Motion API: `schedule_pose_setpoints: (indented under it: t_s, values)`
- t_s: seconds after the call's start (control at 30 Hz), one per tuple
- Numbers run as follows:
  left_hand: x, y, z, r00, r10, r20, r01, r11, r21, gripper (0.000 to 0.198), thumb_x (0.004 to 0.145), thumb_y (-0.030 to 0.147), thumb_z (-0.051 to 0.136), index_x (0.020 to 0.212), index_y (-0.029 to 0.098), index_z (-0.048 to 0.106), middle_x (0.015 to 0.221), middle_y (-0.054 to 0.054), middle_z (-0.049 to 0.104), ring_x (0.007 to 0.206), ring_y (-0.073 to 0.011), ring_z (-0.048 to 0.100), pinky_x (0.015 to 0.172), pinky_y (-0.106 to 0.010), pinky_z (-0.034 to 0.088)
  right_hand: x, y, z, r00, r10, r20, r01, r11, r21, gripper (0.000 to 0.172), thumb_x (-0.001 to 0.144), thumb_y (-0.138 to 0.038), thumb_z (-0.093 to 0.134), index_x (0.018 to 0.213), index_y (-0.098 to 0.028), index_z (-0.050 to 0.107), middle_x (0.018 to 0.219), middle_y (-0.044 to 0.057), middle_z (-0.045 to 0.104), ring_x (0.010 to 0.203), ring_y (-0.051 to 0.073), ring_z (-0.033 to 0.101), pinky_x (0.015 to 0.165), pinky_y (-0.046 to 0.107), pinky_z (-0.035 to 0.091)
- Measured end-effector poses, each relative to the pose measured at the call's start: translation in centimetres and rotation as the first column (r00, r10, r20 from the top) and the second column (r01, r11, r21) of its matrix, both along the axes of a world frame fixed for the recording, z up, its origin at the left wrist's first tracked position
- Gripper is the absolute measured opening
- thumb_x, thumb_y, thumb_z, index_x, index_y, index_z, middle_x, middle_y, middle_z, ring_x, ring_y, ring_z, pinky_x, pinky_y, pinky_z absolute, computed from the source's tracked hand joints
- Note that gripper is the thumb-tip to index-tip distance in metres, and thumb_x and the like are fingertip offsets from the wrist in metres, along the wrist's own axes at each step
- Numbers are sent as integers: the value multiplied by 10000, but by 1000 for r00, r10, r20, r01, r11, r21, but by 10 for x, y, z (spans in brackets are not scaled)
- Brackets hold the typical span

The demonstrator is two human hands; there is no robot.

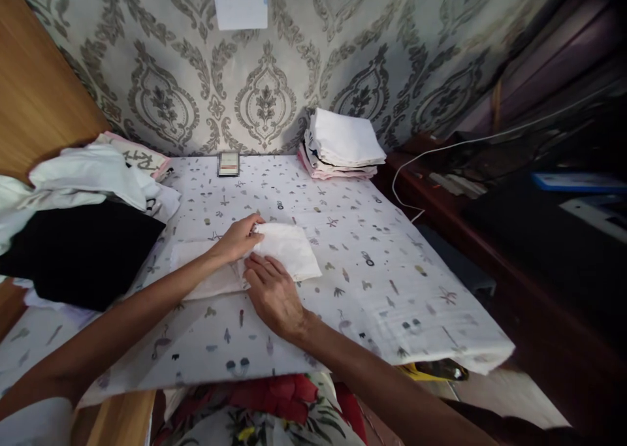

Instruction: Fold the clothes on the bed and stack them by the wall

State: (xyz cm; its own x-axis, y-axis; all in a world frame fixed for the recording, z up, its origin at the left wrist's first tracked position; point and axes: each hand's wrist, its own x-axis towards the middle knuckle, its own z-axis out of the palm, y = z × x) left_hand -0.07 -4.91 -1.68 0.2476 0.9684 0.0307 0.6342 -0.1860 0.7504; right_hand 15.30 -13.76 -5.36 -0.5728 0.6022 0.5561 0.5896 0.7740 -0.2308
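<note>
A white cloth (291, 250) lies partly folded on the patterned sheet. Its thicker folded part is on the right, and a flatter part spreads left beneath my left forearm. My left hand (241, 238) pinches the cloth at the upper end of the fold between thumb and fingers. Just below it, my right hand (275, 294) is bent over the lower end of the fold, its fingers close together on the fabric. Its fingertips are partly hidden, but they appear to grip the cloth.
A stack of folded cloths (345, 142) stands against the wall. On the left lie a rumpled heap of white clothes (93, 175) and a black garment (83, 250). A small framed object (228, 164) sits at the back. A white cable (399, 185) hangs over the dark furniture on the right.
</note>
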Motion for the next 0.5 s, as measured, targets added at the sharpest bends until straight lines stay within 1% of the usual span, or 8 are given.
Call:
schedule_pose_setpoints:
  t_s: [0.07,0.13,0.23,0.3,0.37,0.4,0.43,0.5]
  values:
    - [1,-10,9,991,-1,-137,20,991,133,296,882,273,526,1164,198,577,984,-60,649,940,-243,616,870,-379,476,-1,2,-1,1000,-1,3,1,1000,-8,248,898,-64,506,1048,-161,677,1219,144,718,1257,273,601,1079,462,478]
    - [6,-21,18,980,-46,-196,100,957,273,292,945,282,454,1203,197,560,1145,-105,634,1090,-268,587,957,-416,460,-2,4,-1,1000,-6,2,6,1000,-16,259,890,-56,505,1056,-148,680,1189,148,726,1216,275,623,1078,456,482]
    - [16,-36,23,970,-233,-73,244,928,282,332,1026,308,322,1256,209,540,1290,-112,610,1213,-238,563,1052,-391,439,1,2,2,1000,5,-2,-6,999,-44,338,874,-49,480,1139,-135,670,1165,160,725,1173,277,639,1084,467,478]
    - [21,-41,15,958,-282,53,265,941,212,372,1049,340,290,1320,212,510,1370,-104,594,1275,-218,552,1105,-368,419,10,-4,5,997,66,-33,-68,995,-73,404,860,-51,458,1204,-144,648,1181,152,716,1202,272,620,1099,475,467]
    - [22,-42,-1,962,-247,117,225,958,175,402,1054,352,291,1368,196,487,1441,-114,559,1340,-223,517,1160,-387,381,26,-13,9,985,124,-116,-135,986,-97,440,860,-60,439,1237,-184,629,1201,117,711,1217,250,614,1099,463,470]
    - [22,-41,-9,964,-237,122,213,960,182,416,1054,350,291,1386,186,479,1465,-123,542,1364,-228,499,1181,-404,364,36,-16,11,979,111,-173,-131,985,-109,433,873,-70,435,1239,-207,622,1200,100,710,1206,239,620,1084,451,483]
    - [21,-41,-17,963,-244,116,217,955,204,426,1053,345,290,1404,180,468,1484,-129,525,1384,-232,482,1196,-422,350,45,-19,12,972,49,-230,-80,988,-129,410,895,-92,437,1241,-224,615,1207,96,702,1197,237,622,1064,447,496]
    - [20,-40,-29,955,-287,76,257,927,272,446,1054,330,282,1450,188,429,1532,-134,477,1427,-231,439,1210,-449,338,63,-17,12,932,-196,-304,138,970,-201,347,944,-193,466,1266,-219,590,1256,134,659,1213,271,599,1034,479,503]
